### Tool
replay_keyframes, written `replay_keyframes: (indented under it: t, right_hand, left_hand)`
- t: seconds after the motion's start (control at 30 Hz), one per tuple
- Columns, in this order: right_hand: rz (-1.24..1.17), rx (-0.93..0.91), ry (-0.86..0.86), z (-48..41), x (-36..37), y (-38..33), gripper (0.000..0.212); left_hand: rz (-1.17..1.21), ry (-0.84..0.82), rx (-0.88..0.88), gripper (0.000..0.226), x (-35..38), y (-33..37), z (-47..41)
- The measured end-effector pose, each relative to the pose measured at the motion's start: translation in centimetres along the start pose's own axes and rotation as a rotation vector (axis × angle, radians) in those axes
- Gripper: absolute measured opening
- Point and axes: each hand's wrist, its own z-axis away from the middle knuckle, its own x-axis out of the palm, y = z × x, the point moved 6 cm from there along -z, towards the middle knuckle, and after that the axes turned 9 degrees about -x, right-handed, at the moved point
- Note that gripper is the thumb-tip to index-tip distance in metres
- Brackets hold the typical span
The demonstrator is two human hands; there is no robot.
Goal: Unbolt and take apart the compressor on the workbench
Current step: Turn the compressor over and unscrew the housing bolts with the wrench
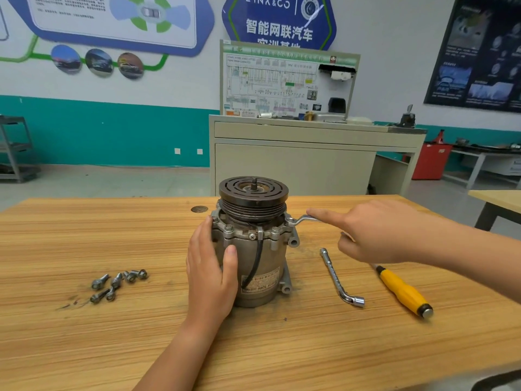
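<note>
Your left hand point(210, 266) clasps the compressor point(273, 255), which stands upright on the workbench point(84, 235) with its grooved pulley point(253, 193) on top. Your palm lies against the left side of the housing. Your fingers curve round it and reach up to the flange. Your thumb lies across the front, just left of the black cable point(258, 258) that runs down toward the label.

Your right hand point(377, 235) holds a ring spanner point(303, 220). The index finger lies straight along the shank and points at the compressor, while the other fingers curl under around the handle, most of which the hand hides. The spanner's ring end sits over a bolt on the right side of the flange, just beyond your index fingertip. Between that ring and your left fingertips, 3 more bolt heads show on the flange.

Below your curled right fingers, an L-shaped socket wrench point(337, 277) lies flat on the bench, its socket end nearest you. Just to its right lies a yellow-handled screwdriver point(403, 289), whose shaft end is hidden under your right hand. Well apart from your left hand, out past its back, a small heap of loose bolts point(118, 282) rests on the wood.
</note>
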Motion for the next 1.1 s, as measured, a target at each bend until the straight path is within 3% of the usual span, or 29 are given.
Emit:
replay_keyframes:
  t: [0.13,0.2,0.27,0.33,0.43,0.57,0.7,0.77,0.93,1.1]
  right_hand:
    - [0.160,-0.023,0.002,-1.1,1.2,0.6,0.060]
    - [0.217,0.002,-0.013,-2.2,2.2,1.3,0.048]
    - [0.215,0.040,0.063,-3.9,2.7,2.0,0.028]
    - [0.200,0.040,0.187,-5.8,3.0,1.5,0.024]
    - [0.034,-0.016,0.532,-7.4,2.5,0.5,0.033]
    - [-0.093,-0.020,0.598,-7.2,1.8,0.7,0.026]
    - [-0.301,0.209,0.729,-1.9,-0.2,3.3,0.023]
    - [-0.304,0.253,0.604,0.0,-0.2,3.2,0.028]
    - [-0.198,0.154,0.178,1.6,2.4,0.1,0.041]
    - [-0.028,0.139,0.082,0.9,2.0,-1.1,0.056]
  left_hand:
    - [0.007,0.013,0.000,0.057,0.1,-0.1,-0.1]
    - [0.018,0.022,0.001,0.055,0.2,0.0,-0.1]
    - [0.027,0.031,0.001,0.053,0.3,0.0,-0.1]
    - [0.028,0.036,0.002,0.053,0.4,-0.2,-0.1]
    - [0.028,0.034,0.010,0.051,0.3,-0.4,-0.1]
    - [0.024,0.035,0.008,0.051,0.3,-0.4,-0.1]
    - [0.024,0.033,0.006,0.052,0.2,-0.3,-0.1]
    - [0.029,0.036,-0.002,0.053,0.3,-0.2,-0.2]
    - [0.023,0.043,-0.004,0.054,0.3,-0.2,-0.2]
    - [0.027,0.043,-0.008,0.054,0.1,-0.3,-0.2]
